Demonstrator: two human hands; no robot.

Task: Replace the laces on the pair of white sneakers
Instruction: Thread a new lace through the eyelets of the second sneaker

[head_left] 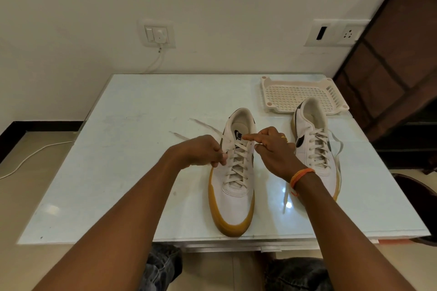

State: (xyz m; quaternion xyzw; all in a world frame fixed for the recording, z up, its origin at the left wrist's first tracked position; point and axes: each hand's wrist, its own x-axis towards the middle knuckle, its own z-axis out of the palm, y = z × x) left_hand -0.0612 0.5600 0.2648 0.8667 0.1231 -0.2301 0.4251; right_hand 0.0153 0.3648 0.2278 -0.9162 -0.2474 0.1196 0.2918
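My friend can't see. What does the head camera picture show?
Two hands work at the top laces of a white sneaker on a pale table: the left hand pinches a lace, the right hand points its forefinger at the tongue. A second laced sneaker stands beside it.

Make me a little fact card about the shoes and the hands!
near sneaker: laced, toe toward the person
far sneaker: laced, lying to the right
left hand: pinches the lace at the near sneaker's left side
right hand: forefinger points at the top eyelets
loose lace ends: trail left across the table
tray: white, behind the far sneaker
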